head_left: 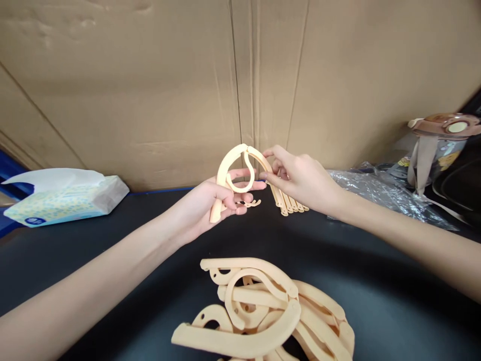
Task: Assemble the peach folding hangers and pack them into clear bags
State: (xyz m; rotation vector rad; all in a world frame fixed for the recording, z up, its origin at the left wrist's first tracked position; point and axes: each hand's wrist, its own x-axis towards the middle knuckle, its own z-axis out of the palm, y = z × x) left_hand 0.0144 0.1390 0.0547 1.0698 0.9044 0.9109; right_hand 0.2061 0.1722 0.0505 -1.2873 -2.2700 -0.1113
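Note:
A cream plastic folding hanger is held up in front of me, its two arms bent downward and its hook curled between them. My left hand is closed on the left arm, thumb in front and fingers behind. The thumb and fingers of my right hand pinch the right arm. Just beyond, a row of similar hangers lies on the black surface, partly hidden by the held hanger and my hands. Nearest to me is a loose pile of folding hangers, overlapping one another.
A tissue pack lies at the left, one tissue sticking out. On the right are crumpled clear plastic wrap and a bottle with a brown lid and strap. A cardboard wall stands behind the black table.

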